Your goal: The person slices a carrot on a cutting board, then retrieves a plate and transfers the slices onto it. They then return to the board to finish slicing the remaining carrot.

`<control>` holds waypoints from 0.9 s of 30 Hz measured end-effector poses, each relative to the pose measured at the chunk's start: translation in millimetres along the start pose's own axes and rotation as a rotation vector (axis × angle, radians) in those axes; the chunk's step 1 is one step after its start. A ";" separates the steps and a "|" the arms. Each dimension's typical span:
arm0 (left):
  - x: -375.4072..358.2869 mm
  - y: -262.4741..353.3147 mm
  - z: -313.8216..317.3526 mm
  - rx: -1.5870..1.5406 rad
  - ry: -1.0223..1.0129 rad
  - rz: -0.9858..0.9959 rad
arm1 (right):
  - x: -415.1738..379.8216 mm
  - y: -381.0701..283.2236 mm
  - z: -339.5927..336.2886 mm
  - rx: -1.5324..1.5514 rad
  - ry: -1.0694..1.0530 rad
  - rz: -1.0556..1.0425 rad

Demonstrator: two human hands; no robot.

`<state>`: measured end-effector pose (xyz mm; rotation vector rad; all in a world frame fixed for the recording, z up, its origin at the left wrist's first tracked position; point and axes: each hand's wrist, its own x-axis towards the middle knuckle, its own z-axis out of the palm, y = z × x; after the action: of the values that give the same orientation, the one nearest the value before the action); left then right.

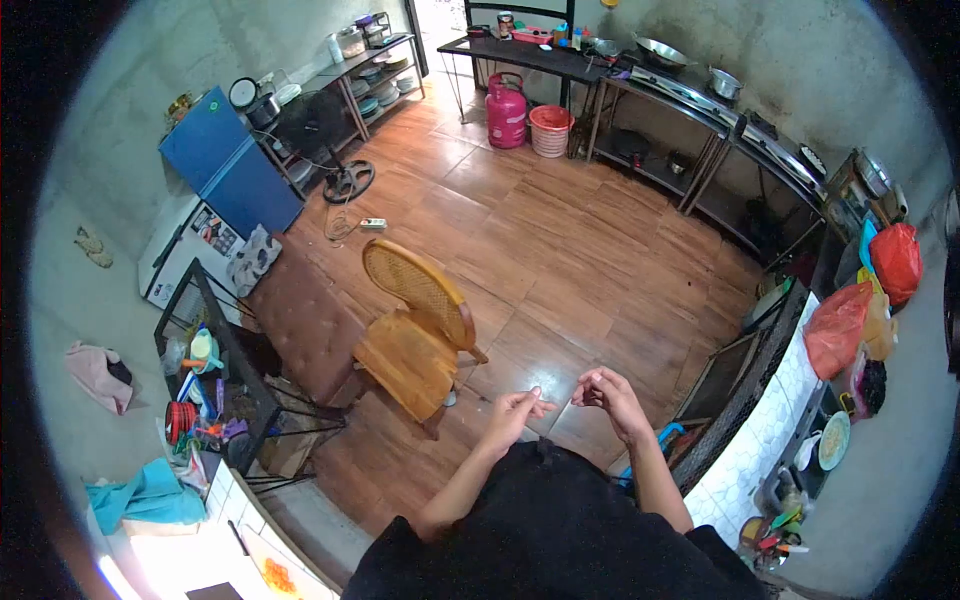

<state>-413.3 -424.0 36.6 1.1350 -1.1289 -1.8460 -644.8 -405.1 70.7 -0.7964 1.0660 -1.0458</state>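
Observation:
My left hand (516, 415) is held in the air in front of my black shirt (560, 520), its fingers loosely bent and the thumb a little apart. To its right, my right hand (612, 398) is raised with its fingers curled loosely towards the left one. A small gap separates the two hands, and no object shows in either. Below them lies the brown tiled floor (530, 330). The wooden chair (410, 360) with a woven back stands left of my left hand, touching neither hand.
A brown padded bench (300, 310) adjoins the chair. At right runs a white tiled counter (750, 440) with red bags (838, 330). A chopping board (272, 568) with orange pieces lies lower left. Beyond are a fan (348, 182), a pink gas cylinder (507, 110) and a bucket (551, 132).

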 end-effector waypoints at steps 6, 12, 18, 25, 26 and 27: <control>83.6 14.8 0.4 0.016 0.027 -0.036 | 64.1 -2.7 -7.2 -0.009 -0.026 0.091; 199.0 43.2 -22.5 0.055 0.051 0.051 | 172.8 -31.1 -38.5 -0.101 -0.111 0.202; 331.9 71.8 -77.7 0.053 0.085 0.101 | 334.9 -91.5 -61.0 -0.096 -0.065 0.256; 423.4 157.1 -164.4 0.075 0.139 0.259 | 513.1 -150.7 -62.4 -0.078 -0.063 0.282; 433.1 161.2 -180.2 0.112 0.179 0.187 | 535.9 -152.5 -61.9 -0.070 -0.046 0.306; 447.2 165.7 -196.3 -0.030 0.101 0.350 | 562.0 -152.0 -64.0 -0.064 -0.050 0.337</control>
<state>-387.8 -937.5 -3.6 0.9338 -1.1546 -1.5145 -677.0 -987.7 20.2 -0.6616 1.1492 -0.7058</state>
